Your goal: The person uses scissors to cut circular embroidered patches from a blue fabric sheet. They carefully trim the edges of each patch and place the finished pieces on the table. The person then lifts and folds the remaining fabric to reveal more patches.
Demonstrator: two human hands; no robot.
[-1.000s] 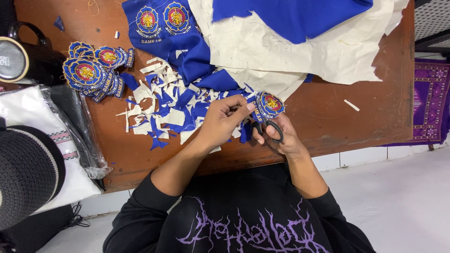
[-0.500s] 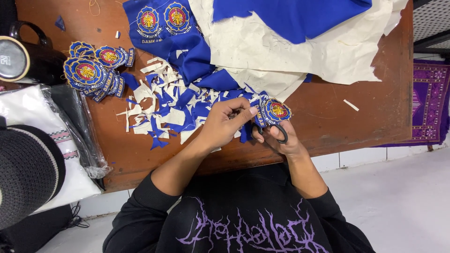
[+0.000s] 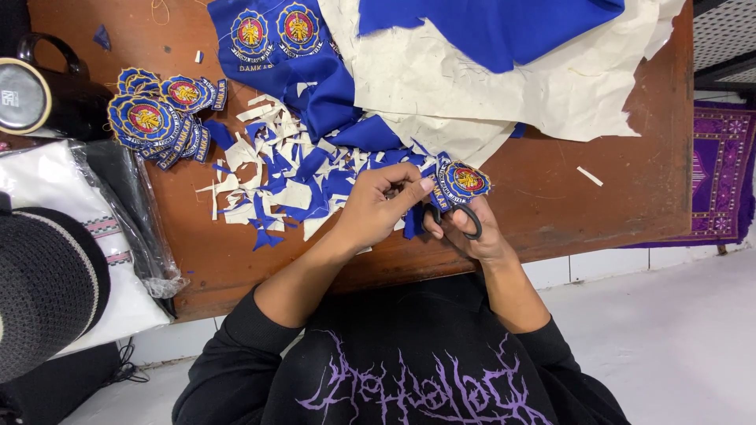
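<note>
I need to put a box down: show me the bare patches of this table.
Bare wood lies right of the right hand, below the cream backing sheet. Crowded: cut scraps by the left hand, patch pile.

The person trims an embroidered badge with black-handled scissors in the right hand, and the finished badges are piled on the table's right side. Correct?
Not quite. In the head view the finished badges are piled on the table's left side; the rest holds.
</note>
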